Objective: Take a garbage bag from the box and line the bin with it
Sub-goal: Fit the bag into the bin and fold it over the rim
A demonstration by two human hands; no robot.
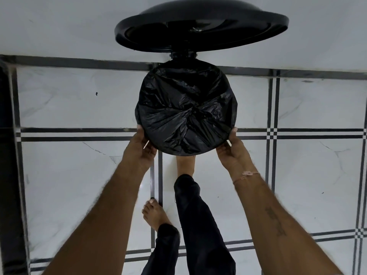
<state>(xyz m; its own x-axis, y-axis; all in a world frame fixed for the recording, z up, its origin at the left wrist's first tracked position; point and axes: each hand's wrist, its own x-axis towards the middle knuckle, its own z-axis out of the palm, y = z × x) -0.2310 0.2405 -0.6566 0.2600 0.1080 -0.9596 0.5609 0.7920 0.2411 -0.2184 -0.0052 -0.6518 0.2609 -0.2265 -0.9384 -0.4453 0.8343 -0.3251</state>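
Observation:
A round black pedal bin stands on the floor against the wall, its lid (pixel 200 26) raised upright behind it. A black garbage bag (pixel 184 110) is spread across the bin's mouth and pulled over the rim all round, with creases meeting near the middle. My left hand (pixel 142 144) grips the bag-covered rim at the near left. My right hand (pixel 231 146) grips it at the near right. One bare foot (pixel 185 163) is under the bin's front edge, where a pedal could be hidden. The bag box is out of view.
The floor is white marble tile with dark stripe borders (pixel 79 133). A white wall rises behind the bin. A dark upright edge (pixel 8 155) runs down the far left. My other bare foot (pixel 155 213) stands on the tile below the bin.

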